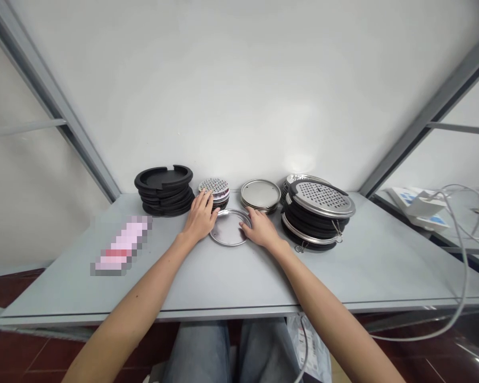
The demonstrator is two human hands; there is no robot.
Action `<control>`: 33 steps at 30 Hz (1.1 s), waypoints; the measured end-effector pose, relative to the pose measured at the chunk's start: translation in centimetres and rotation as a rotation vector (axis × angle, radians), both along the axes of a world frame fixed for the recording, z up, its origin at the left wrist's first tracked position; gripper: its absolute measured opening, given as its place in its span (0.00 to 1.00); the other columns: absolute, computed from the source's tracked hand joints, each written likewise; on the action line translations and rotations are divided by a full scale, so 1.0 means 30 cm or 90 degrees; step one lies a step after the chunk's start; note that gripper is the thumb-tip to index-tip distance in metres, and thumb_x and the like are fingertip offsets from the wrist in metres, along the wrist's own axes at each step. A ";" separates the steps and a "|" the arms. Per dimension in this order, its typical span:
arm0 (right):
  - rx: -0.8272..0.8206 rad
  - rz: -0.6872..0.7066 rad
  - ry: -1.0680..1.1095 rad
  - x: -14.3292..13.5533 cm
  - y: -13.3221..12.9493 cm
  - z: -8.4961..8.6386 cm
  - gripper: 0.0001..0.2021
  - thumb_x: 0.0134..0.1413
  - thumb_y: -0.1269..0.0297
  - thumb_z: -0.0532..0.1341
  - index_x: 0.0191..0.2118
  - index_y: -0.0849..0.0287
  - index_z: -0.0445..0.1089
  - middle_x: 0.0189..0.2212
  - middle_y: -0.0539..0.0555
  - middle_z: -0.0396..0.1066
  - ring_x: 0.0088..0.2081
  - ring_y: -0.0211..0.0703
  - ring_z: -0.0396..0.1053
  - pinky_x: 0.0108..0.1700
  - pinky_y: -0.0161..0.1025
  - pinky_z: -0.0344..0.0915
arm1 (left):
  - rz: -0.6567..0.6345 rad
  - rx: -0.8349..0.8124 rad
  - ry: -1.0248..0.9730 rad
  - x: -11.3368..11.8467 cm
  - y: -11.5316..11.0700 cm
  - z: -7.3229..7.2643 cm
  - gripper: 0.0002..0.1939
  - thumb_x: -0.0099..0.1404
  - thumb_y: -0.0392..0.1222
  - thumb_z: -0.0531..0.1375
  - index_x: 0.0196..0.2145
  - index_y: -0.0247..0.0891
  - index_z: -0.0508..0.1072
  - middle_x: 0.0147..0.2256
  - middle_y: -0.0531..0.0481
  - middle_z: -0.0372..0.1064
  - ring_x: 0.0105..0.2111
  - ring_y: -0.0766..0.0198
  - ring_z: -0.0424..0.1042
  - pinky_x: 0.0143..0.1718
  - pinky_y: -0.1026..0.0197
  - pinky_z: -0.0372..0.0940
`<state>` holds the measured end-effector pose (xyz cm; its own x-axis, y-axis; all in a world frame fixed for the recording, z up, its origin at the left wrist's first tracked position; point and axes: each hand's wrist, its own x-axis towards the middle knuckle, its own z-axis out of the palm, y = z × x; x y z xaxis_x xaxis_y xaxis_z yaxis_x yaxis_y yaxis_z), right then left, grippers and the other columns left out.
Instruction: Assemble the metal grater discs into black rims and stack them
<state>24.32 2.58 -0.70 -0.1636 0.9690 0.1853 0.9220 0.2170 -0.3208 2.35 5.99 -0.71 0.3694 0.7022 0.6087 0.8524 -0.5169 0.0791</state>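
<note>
Lying between left hand (200,217) and right hand (262,227) — metal dish (226,233).

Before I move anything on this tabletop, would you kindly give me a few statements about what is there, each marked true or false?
1. The shallow metal dish lies between the left hand and the right hand. True.
2. The dish sits on top of a stack. False: it lies on the tabletop, nearer the person than the stacked silver plates.
3. The notched black stack stands to the left of the left hand. True.
4. The right hand is gripping a wire clip. False: it is at the dish's right side.
5. The tall stack on the right is topped by a perforated metal plate. True.
</note>
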 end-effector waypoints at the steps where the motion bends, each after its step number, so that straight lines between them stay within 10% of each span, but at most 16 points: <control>1: -0.001 0.000 0.001 0.000 0.000 0.000 0.29 0.59 0.55 0.56 0.62 0.64 0.55 0.53 0.64 0.66 0.54 0.54 0.63 0.55 0.43 0.56 | 0.001 -0.001 0.000 -0.001 0.001 0.000 0.25 0.71 0.45 0.46 0.60 0.27 0.61 0.62 0.34 0.56 0.65 0.45 0.48 0.62 0.43 0.51; 33: 0.022 0.002 0.028 0.001 0.000 -0.010 0.28 0.58 0.56 0.57 0.60 0.65 0.60 0.57 0.66 0.62 0.55 0.58 0.62 0.55 0.46 0.59 | -0.035 0.132 0.008 -0.021 -0.030 0.080 0.22 0.71 0.45 0.50 0.59 0.34 0.63 0.57 0.39 0.65 0.63 0.48 0.55 0.66 0.39 0.34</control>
<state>24.35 2.59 -1.00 -0.1576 0.9615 0.2250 0.9063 0.2314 -0.3536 1.73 5.10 1.69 0.4121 0.5407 0.7334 0.8227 -0.5667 -0.0445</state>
